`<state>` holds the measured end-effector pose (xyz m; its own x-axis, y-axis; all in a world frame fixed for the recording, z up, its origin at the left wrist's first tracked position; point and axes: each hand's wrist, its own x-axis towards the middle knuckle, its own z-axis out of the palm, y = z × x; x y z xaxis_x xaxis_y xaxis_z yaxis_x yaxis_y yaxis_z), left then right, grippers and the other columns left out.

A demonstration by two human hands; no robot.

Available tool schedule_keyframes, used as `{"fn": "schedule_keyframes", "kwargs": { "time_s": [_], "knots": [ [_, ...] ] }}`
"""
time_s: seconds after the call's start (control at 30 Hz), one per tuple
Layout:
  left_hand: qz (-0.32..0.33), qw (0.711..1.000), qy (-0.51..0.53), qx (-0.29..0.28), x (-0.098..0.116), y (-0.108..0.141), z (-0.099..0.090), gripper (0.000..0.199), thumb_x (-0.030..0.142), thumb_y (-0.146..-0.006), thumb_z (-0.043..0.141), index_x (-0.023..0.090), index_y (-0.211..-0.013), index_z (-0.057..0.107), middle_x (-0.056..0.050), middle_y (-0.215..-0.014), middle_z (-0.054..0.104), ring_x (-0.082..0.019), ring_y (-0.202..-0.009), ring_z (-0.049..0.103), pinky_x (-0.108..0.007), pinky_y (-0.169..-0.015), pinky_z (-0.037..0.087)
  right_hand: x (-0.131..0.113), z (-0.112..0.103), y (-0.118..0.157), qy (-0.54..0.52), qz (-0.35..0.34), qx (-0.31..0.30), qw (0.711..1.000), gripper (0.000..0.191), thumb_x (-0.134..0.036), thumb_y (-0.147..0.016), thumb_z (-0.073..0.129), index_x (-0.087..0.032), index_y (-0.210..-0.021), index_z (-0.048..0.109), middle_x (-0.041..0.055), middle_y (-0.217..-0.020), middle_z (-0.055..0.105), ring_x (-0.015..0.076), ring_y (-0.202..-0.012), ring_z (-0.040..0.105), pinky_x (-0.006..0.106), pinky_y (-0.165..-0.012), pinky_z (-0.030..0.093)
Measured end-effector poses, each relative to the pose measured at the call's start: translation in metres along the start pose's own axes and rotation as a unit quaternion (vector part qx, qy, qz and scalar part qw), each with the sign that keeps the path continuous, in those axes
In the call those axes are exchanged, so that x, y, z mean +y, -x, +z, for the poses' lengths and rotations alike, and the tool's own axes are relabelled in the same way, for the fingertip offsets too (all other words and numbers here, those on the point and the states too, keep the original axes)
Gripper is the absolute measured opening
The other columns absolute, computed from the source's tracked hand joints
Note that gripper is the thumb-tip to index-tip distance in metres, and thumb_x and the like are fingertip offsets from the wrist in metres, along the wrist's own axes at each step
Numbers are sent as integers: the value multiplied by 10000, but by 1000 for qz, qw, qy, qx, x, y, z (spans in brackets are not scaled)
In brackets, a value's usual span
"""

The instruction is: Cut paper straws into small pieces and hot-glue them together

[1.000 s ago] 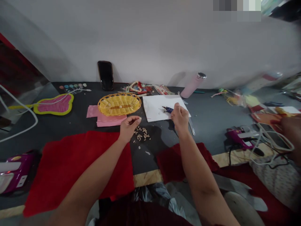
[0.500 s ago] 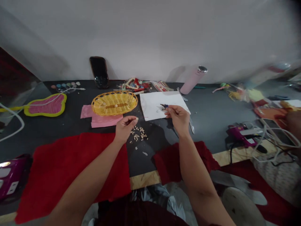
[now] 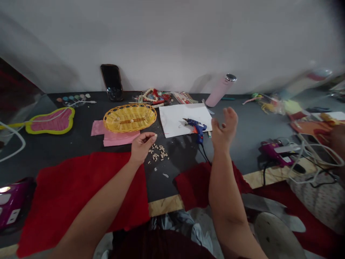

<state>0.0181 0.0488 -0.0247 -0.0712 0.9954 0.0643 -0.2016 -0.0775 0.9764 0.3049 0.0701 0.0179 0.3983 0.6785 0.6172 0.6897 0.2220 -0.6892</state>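
Observation:
Between the thumb and fingertips of my left hand [image 3: 142, 146] is a small pale piece [image 3: 155, 135], too small to make out well. It looks like the many short beige pieces [image 3: 159, 154] scattered on the dark table just below. My right hand [image 3: 225, 129] is raised with its fingers apart and holds nothing. To its left, a blue glue gun [image 3: 198, 127] stands on the white board [image 3: 172, 115], nozzle pointing left, its cord hanging toward the front edge. Left of the board sits an oval yellow woven basket [image 3: 129, 117], partly over pink fabric [image 3: 120, 138].
Red cloth [image 3: 88, 190] covers the front left, with a darker red cloth [image 3: 192, 183] at the front middle. A phone [image 3: 111, 82] leans on the wall. A pink bottle [image 3: 221, 90] stands behind the board. Cables [image 3: 320, 151] and another person's hand [image 3: 338, 138] are at right.
My right hand has let go of the glue gun and moved right and up, its fingers opening. My left hand stays put with the small piece.

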Motion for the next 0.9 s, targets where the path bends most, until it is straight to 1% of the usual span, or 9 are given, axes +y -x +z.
{"fn": "schedule_keyframes", "kwargs": {
  "time_s": [0.1,0.23,0.33,0.43,0.57,0.67,0.77,0.83,0.9],
  "knots": [
    [-2,1000,1,0,-1,-1,0,239,319,-665,729,174,-850,690,-23,-794,669,-114,-707,577,-249,-695,457,-9,2,2,49,-21,5,999,359,-363,-819,541,-221,-1148,534,116,-1272,466,268,-1197,440,454,-874,430],
    [6,1000,0,7,-3,-2,-1,258,339,-669,725,164,-853,683,-37,-818,668,-123,-720,581,-254,-694,466,-39,10,9,1,-12,-50,999,232,-374,-866,461,-211,-865,625,83,-994,597,210,-969,564,350,-745,486],
    [8,1000,-3,10,-2,-2,-2,261,334,-670,725,160,-859,681,-36,-821,668,-123,-733,585,-254,-712,464,-66,18,22,-59,6,-195,979,170,-341,-828,522,-215,-828,636,44,-828,619,159,-729,582,282,-622,484],
    [-2,1000,-24,4,2,-1,-2,252,331,-678,718,163,-863,681,-35,-825,673,-126,-727,588,-255,-710,464,-84,31,43,-104,11,-353,930,130,-274,-783,566,-218,-869,646,44,-875,637,145,-702,591,266,-620,488],
    [17,995,-95,-13,6,3,-1,220,326,-706,692,169,-860,688,-42,-836,682,-145,-746,597,-268,-722,462,-87,50,71,-198,85,-457,863,226,-309,-828,516,-201,-1008,598,18,-789,633,118,-612,584,245,-569,493],
    [39,989,-136,-31,9,5,1,184,317,-720,677,179,-841,690,-39,-827,683,-158,-757,602,-276,-728,461,-83,58,81,-266,170,-477,820,270,-372,-848,499,-188,-1030,578,-3,-727,598,101,-547,552,227,-509,480],
    [54,985,-158,-39,11,7,3,154,312,-724,670,191,-816,691,-33,-802,679,-163,-744,601,-279,-714,461,-79,60,83,-305,212,-468,802,273,-401,-848,501,-189,-996,588,-1,-762,592,95,-558,541,220,-507,479],
    [62,983,-170,-40,11,7,3,141,309,-724,670,197,-806,693,-29,-799,679,-164,-745,602,-280,-719,459,-75,59,83,-300,206,-468,805,269,-403,-857,487,-193,-990,589,-4,-756,591,97,-560,535,221,-509,473],
    [64,982,-173,-38,11,7,4,141,310,-726,668,200,-811,695,-29,-803,680,-163,-747,602,-280,-720,458,-71,57,81,-255,170,-465,830,243,-372,-861,483,-197,-989,593,-8,-735,595,104,-565,537,224,-522,464]
  ]
}}
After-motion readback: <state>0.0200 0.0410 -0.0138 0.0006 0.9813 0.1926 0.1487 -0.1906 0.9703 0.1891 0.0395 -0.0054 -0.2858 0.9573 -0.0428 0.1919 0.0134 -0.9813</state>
